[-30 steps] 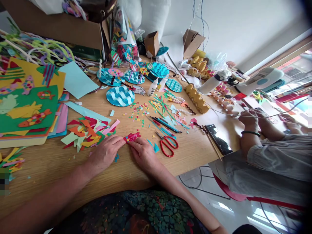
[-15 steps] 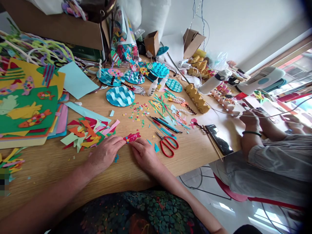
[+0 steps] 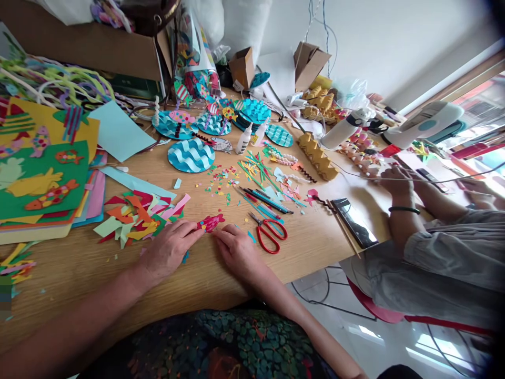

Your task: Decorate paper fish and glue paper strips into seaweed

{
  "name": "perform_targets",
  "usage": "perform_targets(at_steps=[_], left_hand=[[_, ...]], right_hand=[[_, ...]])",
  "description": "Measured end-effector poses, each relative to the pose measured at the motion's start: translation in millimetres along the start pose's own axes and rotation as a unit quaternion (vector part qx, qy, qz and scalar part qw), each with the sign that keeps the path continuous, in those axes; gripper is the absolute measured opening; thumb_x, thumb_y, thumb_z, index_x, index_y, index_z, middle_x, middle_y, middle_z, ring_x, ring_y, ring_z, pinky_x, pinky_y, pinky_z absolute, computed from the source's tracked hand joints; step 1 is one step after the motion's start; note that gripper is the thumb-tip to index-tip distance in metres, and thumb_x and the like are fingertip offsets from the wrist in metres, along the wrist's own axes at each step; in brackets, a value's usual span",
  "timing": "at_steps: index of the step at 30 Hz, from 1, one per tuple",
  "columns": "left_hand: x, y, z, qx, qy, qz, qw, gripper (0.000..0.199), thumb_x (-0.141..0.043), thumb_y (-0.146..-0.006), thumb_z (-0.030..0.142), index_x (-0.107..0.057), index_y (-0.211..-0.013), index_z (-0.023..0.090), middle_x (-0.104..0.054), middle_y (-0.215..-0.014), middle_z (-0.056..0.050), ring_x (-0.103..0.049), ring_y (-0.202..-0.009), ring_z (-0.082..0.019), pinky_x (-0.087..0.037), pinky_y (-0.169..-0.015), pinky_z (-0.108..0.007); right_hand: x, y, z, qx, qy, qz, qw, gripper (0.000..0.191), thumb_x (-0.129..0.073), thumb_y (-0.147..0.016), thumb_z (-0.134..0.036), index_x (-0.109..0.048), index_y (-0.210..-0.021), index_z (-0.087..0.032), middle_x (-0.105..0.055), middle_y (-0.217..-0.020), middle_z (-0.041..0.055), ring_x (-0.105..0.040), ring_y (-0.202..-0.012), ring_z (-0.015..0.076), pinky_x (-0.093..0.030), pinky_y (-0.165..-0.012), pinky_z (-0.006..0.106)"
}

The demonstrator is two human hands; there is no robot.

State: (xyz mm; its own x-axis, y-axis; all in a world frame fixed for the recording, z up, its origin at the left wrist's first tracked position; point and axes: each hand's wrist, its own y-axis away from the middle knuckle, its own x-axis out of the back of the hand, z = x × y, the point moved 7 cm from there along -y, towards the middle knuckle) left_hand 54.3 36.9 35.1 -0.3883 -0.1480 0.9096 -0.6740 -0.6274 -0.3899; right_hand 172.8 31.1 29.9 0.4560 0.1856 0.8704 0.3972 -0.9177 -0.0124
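Observation:
A small pink-red paper fish [image 3: 212, 222] with coloured dots lies at the fingertips of my left hand [image 3: 170, 247], which is closed on its left end. Just below and right of its tail, my right hand [image 3: 240, 251] rests on the table with thumb and fingers pressed together. Whatever those right fingertips hold, if anything, is too small to make out. Red-handled scissors [image 3: 269, 234] lie to the right of my right hand. Loose paper scraps [image 3: 136, 218] are heaped beyond my left hand, and tiny paper dots [image 3: 223, 179] are scattered beyond the fish.
Pens [image 3: 264, 200], glue bottles [image 3: 243, 139] and a wavy blue paper disc [image 3: 191, 155] lie further back. Coloured sheets [image 3: 79, 184] are stacked at left. A phone [image 3: 354, 223] sits near the right edge, and another person's hands [image 3: 396, 184] are beyond it.
My right fingertips have come slightly away from the fish's tail, toward the right. My left hand keeps hold of the fish. The whole view has shifted a little.

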Motion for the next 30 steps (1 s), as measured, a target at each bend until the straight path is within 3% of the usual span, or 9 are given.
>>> perform_targets(at_steps=[5,21,30], left_hand=[[0.3,-3,1,0.002,-0.008,-0.008,1.0,0.037,-0.034,-0.081,0.003,-0.061,-0.103,0.017,-0.06,-0.094,-0.007,-0.053,-0.089,-0.02,-0.048,-0.076,-0.033],[-2.4,2,-8,0.049,0.033,-0.022,0.998,0.035,-0.031,-0.081,0.005,-0.06,-0.099,0.015,-0.061,-0.098,-0.008,-0.054,-0.093,-0.02,-0.046,-0.083,-0.034],[-3.6,4,-7,0.048,0.003,-0.027,0.998,0.038,-0.03,-0.08,0.004,-0.06,-0.101,0.015,-0.062,-0.099,-0.008,-0.055,-0.094,-0.02,-0.047,-0.083,-0.034]], right_hand=[[-2,-1,-1,-0.002,0.036,-0.011,0.999,0.032,-0.038,-0.085,-0.015,-0.059,-0.109,-0.021,-0.059,-0.09,0.0065,-0.055,-0.078,0.0134,-0.041,-0.07,0.021],[1,-8,-9,0.021,0.002,-0.01,1.0,0.034,-0.04,-0.083,-0.012,-0.058,-0.109,-0.022,-0.06,-0.098,0.0058,-0.056,-0.088,0.0139,-0.042,-0.076,0.022],[-6,-14,-12,0.001,0.044,-0.032,0.999,0.031,-0.04,-0.084,-0.015,-0.06,-0.105,-0.024,-0.062,-0.092,0.0055,-0.058,-0.081,0.0152,-0.043,-0.07,0.023]])
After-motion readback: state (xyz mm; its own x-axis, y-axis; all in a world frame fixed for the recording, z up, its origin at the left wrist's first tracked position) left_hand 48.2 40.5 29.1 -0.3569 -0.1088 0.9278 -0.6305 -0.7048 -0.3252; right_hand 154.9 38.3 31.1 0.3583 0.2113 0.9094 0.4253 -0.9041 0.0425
